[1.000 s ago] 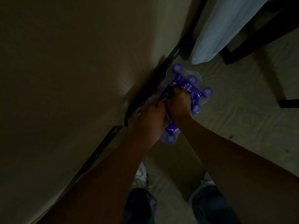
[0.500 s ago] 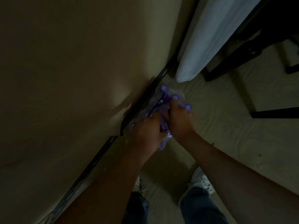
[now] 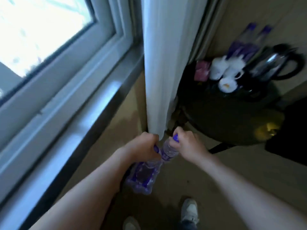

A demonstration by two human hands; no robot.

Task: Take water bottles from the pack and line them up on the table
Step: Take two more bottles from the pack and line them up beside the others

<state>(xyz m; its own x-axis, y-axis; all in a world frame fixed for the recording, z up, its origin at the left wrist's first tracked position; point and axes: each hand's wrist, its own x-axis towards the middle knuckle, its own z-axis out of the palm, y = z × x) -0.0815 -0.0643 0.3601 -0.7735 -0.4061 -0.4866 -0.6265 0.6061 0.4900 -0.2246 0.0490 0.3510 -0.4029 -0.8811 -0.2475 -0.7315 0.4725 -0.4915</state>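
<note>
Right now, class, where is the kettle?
In the head view, the kettle stands upper right on the dark table, right of the white cups and before two bottles.

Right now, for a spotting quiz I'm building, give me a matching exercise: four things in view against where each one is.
Things: 1 shrink-wrapped pack of purple-labelled water bottles; 2 clear plastic bottle with purple cap; 3 black-handled steel kettle; 4 long white curtain.
Places: A on the dark round table; B on the beige floor by the left hand; C gripped by the right hand; D hanging between window and table.
Pairs: 1-B, 2-C, 3-A, 4-D.
</note>
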